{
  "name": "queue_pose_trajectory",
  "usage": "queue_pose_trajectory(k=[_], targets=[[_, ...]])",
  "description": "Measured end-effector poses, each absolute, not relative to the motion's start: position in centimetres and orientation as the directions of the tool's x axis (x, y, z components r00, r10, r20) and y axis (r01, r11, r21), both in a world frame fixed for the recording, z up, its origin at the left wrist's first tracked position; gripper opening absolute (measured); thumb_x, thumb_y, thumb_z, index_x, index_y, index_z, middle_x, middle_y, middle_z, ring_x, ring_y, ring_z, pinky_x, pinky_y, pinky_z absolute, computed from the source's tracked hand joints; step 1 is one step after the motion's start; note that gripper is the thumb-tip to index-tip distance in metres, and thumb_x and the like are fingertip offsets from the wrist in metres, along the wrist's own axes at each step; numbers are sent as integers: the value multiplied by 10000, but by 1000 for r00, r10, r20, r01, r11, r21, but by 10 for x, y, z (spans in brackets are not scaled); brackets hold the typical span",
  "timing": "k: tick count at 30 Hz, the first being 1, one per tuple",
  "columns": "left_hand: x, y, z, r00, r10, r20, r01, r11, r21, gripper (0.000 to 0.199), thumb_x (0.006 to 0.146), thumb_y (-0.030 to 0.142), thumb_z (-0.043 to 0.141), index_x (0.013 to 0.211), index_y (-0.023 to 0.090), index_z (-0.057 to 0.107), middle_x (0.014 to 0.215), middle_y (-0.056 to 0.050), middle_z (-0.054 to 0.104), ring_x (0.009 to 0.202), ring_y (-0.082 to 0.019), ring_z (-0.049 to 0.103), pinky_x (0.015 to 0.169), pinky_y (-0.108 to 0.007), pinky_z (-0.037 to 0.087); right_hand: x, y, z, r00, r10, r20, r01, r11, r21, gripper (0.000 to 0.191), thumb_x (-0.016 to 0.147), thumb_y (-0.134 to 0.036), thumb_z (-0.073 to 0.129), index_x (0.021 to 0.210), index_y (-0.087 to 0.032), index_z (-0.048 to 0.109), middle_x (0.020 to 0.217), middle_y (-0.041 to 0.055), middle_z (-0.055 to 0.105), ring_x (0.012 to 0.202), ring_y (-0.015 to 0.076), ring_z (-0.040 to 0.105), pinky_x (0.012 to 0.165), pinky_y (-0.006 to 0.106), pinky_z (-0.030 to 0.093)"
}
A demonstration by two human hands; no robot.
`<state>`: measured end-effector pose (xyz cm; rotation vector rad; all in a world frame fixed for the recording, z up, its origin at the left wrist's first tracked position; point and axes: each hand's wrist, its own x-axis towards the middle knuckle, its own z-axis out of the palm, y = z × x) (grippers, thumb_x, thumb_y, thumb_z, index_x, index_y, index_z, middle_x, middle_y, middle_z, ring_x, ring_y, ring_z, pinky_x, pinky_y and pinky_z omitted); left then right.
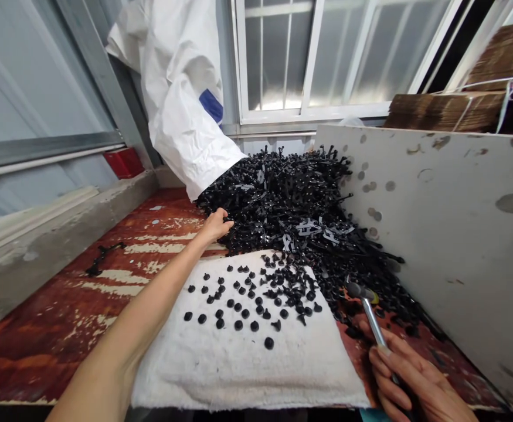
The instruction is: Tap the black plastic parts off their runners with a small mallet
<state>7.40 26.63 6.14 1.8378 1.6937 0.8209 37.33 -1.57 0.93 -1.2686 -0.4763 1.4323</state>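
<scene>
Worktop (pixel 63 316): wood, red-brown coating worn through in pale, rough patches. White cloth pad (pixel 256 363): coarse, fuzzy weave, matt. Small black studs (pixel 268 343) on the pad: plastic, slight sheen. Heap of black sprue pieces (pixel 291 199): plastic, semi-glossy. Hammer (pixel 370 310) in the right hand (pixel 414 381): bright polished metal shaft. Grey board (pixel 458 246): matt, smooth, marked with round blotches. White garment (pixel 181 88): thin, creased fabric. Bundled cardboard (pixel 449 111): brown, corrugated edges. Window frame (pixel 309 58): white, smooth.
</scene>
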Motion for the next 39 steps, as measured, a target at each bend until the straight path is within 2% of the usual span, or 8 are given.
queue_pose_trajectory(k=[8, 14, 21, 27, 30, 33, 36, 39], targets=[[83, 254, 68, 125, 989, 82, 685, -146, 714, 179, 593, 82, 650, 671, 205, 546, 518, 49, 465, 542, -122, 444, 516, -231, 332, 366, -19, 17, 211, 905, -369, -510, -220, -832, 462, 638, -401, 862, 973, -213, 604, 563, -93, 411, 395, 19, 296, 309, 105, 308], [79, 235, 97, 163, 985, 46, 513, -125, 849, 158, 669, 223, 651, 783, 178, 550, 550, 36, 518, 506, -103, 488, 489, -209, 353, 367, -20, 17, 209, 911, -357, -523, -204, -827, 471, 645, -374, 861, 1005, -210, 605, 573, -95, 416, 403, 19, 312, 315, 99, 314], [87, 199, 120, 114, 989, 91, 377, -128, 918, 266, 625, 318, 752, 678, 154, 549, 606, 36, 541, 526, -83, 503, 490, -196, 402, 368, -23, 17, 198, 921, -336, -499, -200, -843, 482, 607, -373, 878, 958, -202, 596, 562, -99, 432, 396, 20, 318, 309, 108, 312], [83, 109, 111, 243, 968, -64, 210, 12, 978, 347, 597, 386, 809, 753, 153, 605, 654, -23, 627, 483, -123, 555, 407, -221, 424, 351, -40, 13, 154, 926, -344, -441, -247, -863, 508, 631, -520, 826, 942, -208, 574, 522, -117, 401, 352, 19, 276, 272, 118, 295], [95, 55, 94, 305, 945, 115, 321, -216, 922, 217, 710, 376, 737, 779, 187, 656, 622, -22, 639, 529, -148, 584, 517, -273, 509, 325, -42, 28, -16, 953, -301, -432, -278, -858, 487, 706, -588, 741, 942, -200, 564, 569, -90, 484, 368, 20, 294, 283, 119, 309], [103, 12, 70, 457, 805, 380, 367, -559, 743, 66, 805, 213, 635, 798, 223, 700, 825, -81, 709, 755, -198, 665, 691, -307, 552, 302, -36, 39, -118, 974, -191, -388, -222, -895, 459, 752, -603, 681, 883, -191, 526, 701, -33, 608, 402, 23, 351, 297, 118, 321], [100, -19, 45, 579, 658, 481, 345, -732, 587, 302, 822, 56, 557, 993, 253, 710, 973, -102, 707, 870, -192, 675, 736, -271, 556, 289, -33, 39, -151, 977, -152, -347, -196, -917, 370, 788, -514, 674, 851, -205, 481, 629, -77, 549, 388, 21, 325, 304, 112, 305], [88, -39, 28, 592, 635, 497, 311, -748, 586, 513, 793, -9, 534, 1186, 305, 631, 1163, -103, 656, 1053, -199, 645, 875, -276, 540, 285, -36, 31, -139, 979, -153, -291, -188, -938, 294, 824, -457, 631, 843, -214, 466, 511, -122, 428, 361, 28, 281, 315, 120, 278]])
